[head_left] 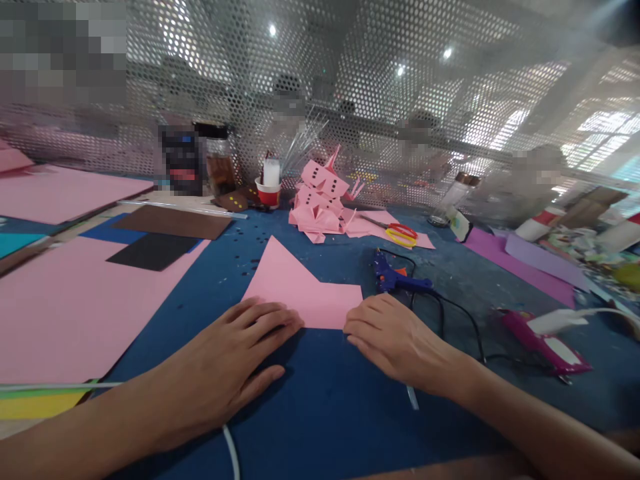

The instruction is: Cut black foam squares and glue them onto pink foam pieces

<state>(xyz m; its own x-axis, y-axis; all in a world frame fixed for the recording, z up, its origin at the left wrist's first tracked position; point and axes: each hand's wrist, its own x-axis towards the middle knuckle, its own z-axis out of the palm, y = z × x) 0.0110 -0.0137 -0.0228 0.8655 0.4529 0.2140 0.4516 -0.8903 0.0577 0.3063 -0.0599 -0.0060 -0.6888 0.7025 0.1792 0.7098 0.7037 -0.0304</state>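
Observation:
A folded sheet of pink paper [305, 293] lies on the blue tabletop in front of me, with a tall point at its upper left and a straight fold along the near edge. My left hand [245, 347] rests flat on its lower left part, fingers stretched out and thumb apart on the table. At the lower right corner, my right hand [390, 337] has its fingers curled together on the paper's edge; the fingertips are partly hidden. Just beyond the right hand lies a blue glue gun [400, 273] with a black cord.
Pink folded paper figures [320, 200] stand at the back, beside red-and-yellow scissors [403, 233]. Large pink sheets [75, 300] with brown and black paper lie left. To the right are purple paper [520, 267] and a magenta power strip [547, 343]. A perforated screen [350, 87] stands behind.

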